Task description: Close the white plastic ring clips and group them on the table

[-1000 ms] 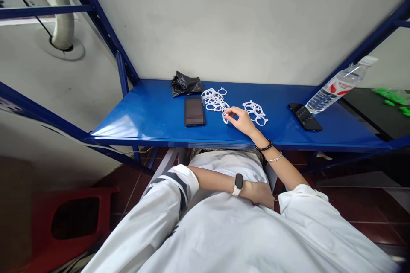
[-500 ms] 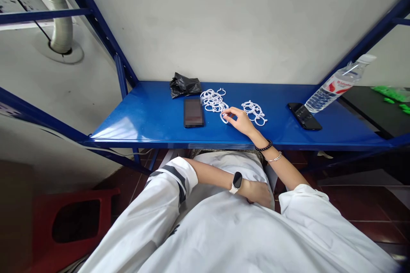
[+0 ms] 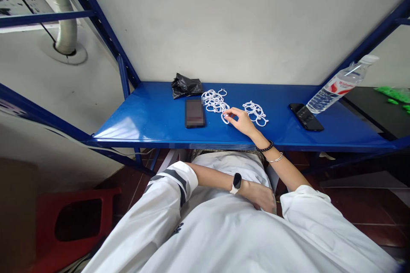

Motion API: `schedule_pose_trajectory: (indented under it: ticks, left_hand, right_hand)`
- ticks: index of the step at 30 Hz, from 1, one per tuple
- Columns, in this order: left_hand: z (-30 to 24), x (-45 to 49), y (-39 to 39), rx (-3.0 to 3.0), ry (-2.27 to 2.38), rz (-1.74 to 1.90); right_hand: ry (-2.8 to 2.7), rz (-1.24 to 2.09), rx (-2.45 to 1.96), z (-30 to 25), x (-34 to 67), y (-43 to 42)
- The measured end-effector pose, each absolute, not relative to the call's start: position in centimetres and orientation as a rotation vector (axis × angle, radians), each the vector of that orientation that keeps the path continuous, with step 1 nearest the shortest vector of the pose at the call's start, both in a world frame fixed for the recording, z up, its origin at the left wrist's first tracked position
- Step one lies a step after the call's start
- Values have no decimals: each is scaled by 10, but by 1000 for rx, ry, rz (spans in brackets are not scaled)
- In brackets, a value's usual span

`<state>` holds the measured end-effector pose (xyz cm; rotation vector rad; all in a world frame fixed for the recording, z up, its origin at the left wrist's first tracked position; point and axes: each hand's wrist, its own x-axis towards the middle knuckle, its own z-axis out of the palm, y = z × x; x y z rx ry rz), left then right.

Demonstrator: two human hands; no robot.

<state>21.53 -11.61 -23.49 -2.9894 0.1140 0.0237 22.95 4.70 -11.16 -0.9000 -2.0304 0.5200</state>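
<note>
My right hand (image 3: 242,121) rests on the blue shelf (image 3: 153,115), its fingertips pinching a white plastic ring (image 3: 225,118) at the edge of a heap of white rings (image 3: 214,100). A second, smaller heap of rings (image 3: 255,112) lies just right of the hand. My left hand (image 3: 261,196) lies in my lap below the shelf, fingers loosely curled against my white clothing, holding nothing I can see. A watch sits on the left wrist, bracelets on the right.
A dark phone (image 3: 194,112) lies left of the rings, a crumpled black bag (image 3: 185,85) behind it. Another black phone (image 3: 306,116) and a tilted water bottle (image 3: 339,84) are at the right. A red stool (image 3: 77,222) stands on the floor lower left.
My right hand stays on the same ring with barely any shift. The left hand in my lap has moved slightly rightward.
</note>
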Motion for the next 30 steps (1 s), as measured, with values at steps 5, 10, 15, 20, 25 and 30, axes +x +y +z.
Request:
schedule_pose_trajectory:
  ticks: [5,10,15,20,25,30]
  left_hand:
    - [-221,207,-120,-2865,841,36]
    - [-209,198,-115,-2944,819,84]
    - [-205,194,-110,-2993,785,78]
    - [-172,178,-94,-3170,514,91]
    - [-113,140,-57,-3239,185,-261]
    - [-61,98,-18,-3231,-320,-541]
  right_hand:
    - [-2026,522,-899,-113,230,48]
    - [-2026,528,-896,-113,230,48]
    - [-2020,553,-899,-113,230,48]
    - [-2025,558,-897,-113,230,48]
    - [-2031,536,-908,-114,229,49]
    - [-2018,538,-894,-113,231,48]
